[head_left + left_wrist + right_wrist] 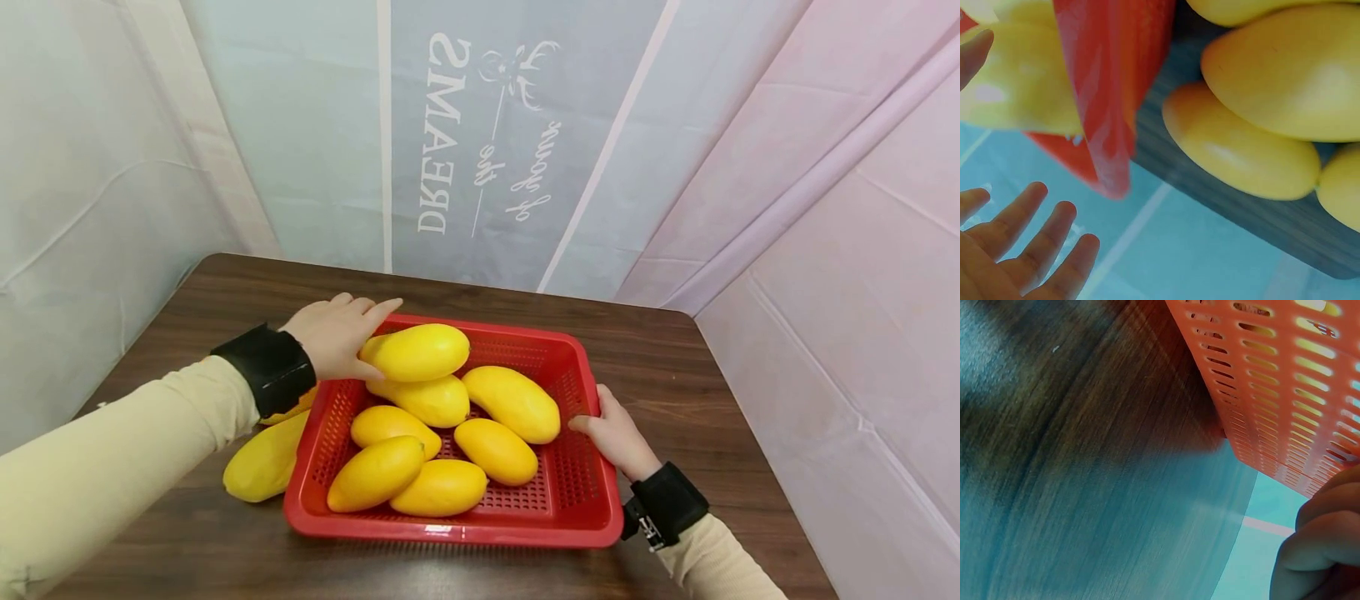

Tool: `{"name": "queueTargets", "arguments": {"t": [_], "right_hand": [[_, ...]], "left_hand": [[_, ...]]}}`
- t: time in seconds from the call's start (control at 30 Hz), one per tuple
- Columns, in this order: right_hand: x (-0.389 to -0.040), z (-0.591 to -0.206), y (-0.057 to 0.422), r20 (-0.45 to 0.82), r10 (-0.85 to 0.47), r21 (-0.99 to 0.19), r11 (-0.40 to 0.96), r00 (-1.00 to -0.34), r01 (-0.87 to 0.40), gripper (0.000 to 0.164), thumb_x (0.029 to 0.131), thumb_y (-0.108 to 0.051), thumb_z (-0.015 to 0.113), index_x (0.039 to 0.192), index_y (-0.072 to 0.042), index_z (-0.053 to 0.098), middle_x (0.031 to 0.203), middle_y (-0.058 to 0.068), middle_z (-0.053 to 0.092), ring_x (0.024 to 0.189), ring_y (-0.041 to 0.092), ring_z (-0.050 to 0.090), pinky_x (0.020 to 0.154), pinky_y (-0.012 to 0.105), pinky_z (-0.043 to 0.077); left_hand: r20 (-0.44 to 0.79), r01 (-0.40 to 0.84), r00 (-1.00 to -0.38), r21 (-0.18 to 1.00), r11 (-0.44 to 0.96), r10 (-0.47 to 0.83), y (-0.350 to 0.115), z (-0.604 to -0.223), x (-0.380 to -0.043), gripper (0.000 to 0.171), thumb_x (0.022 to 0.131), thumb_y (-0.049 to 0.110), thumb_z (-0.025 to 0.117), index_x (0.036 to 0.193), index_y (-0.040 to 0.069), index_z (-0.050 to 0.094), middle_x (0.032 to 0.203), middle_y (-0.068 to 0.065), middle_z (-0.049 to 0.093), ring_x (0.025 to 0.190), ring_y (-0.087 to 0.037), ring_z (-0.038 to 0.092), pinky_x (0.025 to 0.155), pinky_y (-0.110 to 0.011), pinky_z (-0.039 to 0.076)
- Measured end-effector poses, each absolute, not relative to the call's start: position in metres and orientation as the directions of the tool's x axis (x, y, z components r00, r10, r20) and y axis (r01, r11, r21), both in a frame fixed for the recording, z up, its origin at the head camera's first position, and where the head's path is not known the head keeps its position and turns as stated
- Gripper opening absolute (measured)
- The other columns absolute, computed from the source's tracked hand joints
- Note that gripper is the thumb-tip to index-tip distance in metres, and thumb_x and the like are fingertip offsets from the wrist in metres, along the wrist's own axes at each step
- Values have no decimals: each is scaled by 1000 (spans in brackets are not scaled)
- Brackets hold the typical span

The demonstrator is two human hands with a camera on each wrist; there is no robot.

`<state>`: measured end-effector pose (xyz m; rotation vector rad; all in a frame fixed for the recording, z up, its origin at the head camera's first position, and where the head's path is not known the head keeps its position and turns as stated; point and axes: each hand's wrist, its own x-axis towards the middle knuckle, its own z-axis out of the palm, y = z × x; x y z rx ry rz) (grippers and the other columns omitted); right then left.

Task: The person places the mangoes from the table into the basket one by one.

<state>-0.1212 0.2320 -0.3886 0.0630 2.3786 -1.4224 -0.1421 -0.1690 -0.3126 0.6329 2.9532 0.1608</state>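
"Mangoes (496,451): where, head view?"
"Inside a red basket (525,533), before the tabletop's (660,367) back edge and a printed cloth (483,125). Left hand (333,333) spreads wide at the topmost; right hand (621,435) grips the rim (611,500)."
"Left wrist?"
"Loose mangoes (1285,75) beside the basket; a tabletop corner."
"Right wrist?"
"Wood grain (1085,425)."

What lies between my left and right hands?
The head view shows yellow fruits in the red basket between the left hand and the right hand, plus the basket's side wall, whose rim the right hand grips.
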Motion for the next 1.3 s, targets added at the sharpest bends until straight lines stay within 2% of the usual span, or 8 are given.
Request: {"name": "queueTargets", "arguments": {"t": [0.27,0.7,1.0,1.3], "right_hand": [[-121,-389,232,-335,-148,-846,482,-931,228,49,90,-6,57,132,1,33,120,29,57,85,32,74,69,48,62],[-122,-389,232,-333,-144,-842,491,-932,226,48,90,-6,56,132,1,33,121,30,55,86,31,74,70,48,62],[-123,-389,233,-335,-141,-841,491,-932,228,48,90,-6,57,131,1,33,120,29,56,85,32,74,69,48,62],[-123,-390,232,-334,-146,-843,489,-931,226,47,90,-6,56,131,2,33,120,29,56,85,32,74,69,49,62]], "left_hand": [[-82,362,-924,127,923,374,-192,-308,-139,102,73,46,83,153,7,33,137,-22,56,123,-43,52,101,-58,48],[-113,281,-947,164,946,301,-222,-312,-127,97,76,50,80,150,5,37,136,-25,56,122,-44,52,94,-63,51],[-104,274,-949,191,943,297,-231,-324,-115,78,81,41,78,141,2,46,127,-22,62,113,-39,60,88,-61,54],[-134,244,-952,201,949,274,-236,-338,-99,86,76,56,77,134,-1,50,121,-22,65,107,-37,63,87,-60,55]]}}
